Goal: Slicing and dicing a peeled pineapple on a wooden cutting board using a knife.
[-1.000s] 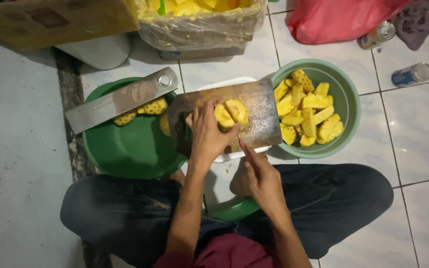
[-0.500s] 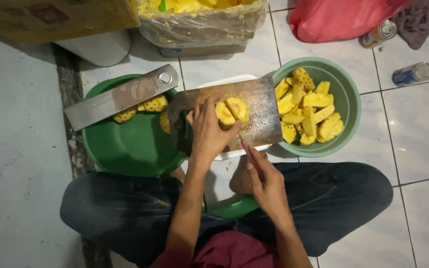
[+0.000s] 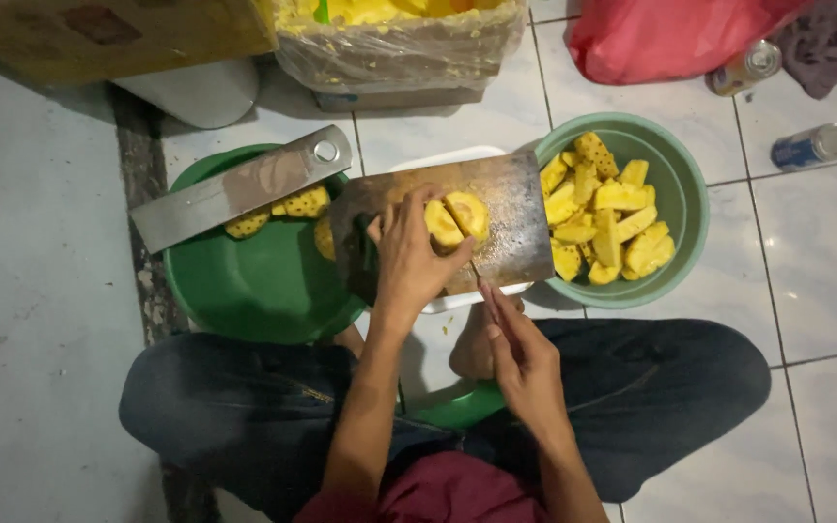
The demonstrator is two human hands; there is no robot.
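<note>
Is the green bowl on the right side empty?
No, the green bowl on the right holds many yellow fruit pieces, piled against its inner wall.

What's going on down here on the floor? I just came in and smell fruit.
A person sits cross-legged on the tiled floor, cutting pineapple. The left hand steadies two peeled yellow pieces on a wooden cutting board, while the right hand holds a knife at the board's near edge. A green bowl on the right holds cut chunks; a green basin on the left holds a few pieces.
</note>
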